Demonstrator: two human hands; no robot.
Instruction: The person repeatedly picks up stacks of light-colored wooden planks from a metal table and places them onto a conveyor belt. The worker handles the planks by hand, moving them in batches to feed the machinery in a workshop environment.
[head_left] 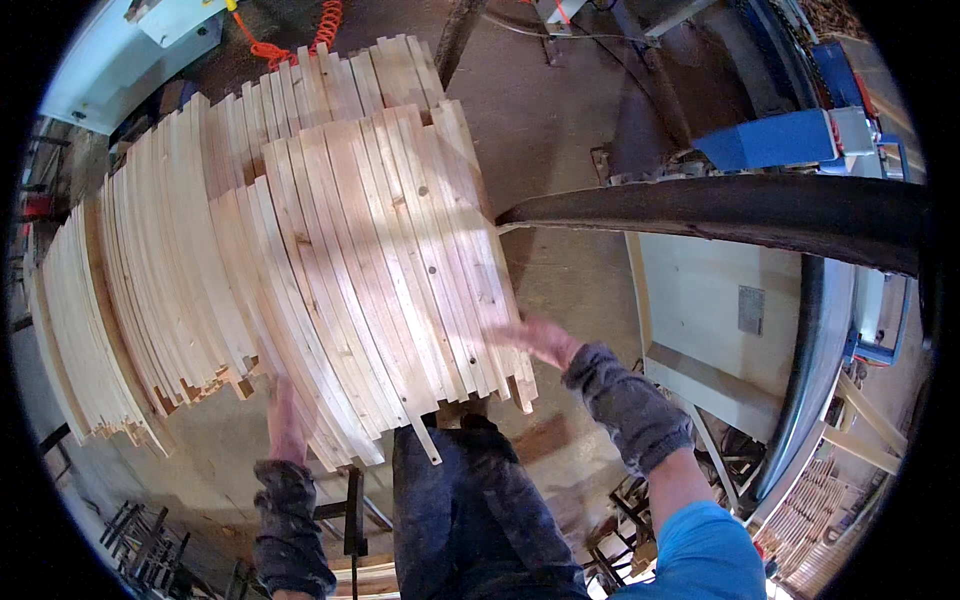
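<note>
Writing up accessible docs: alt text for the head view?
A person's blurred left hand and right hand flank a layer of pale wooden strips; one strip juts toward the person's legs. More strips lie left, blue-and-white machinery right.

Light is washing over pale wooden strips [350, 250] at ten o'clock, soft shadows crossing them, while the floor [550, 130] toward one o'clock is lying dim. Blur is softening the left hand [288, 412] at eight o'clock and the right hand [545, 341] at four. Fisheye distortion is bending the dark beam [720, 212] near two o'clock; blackness is ringing the view.
</note>
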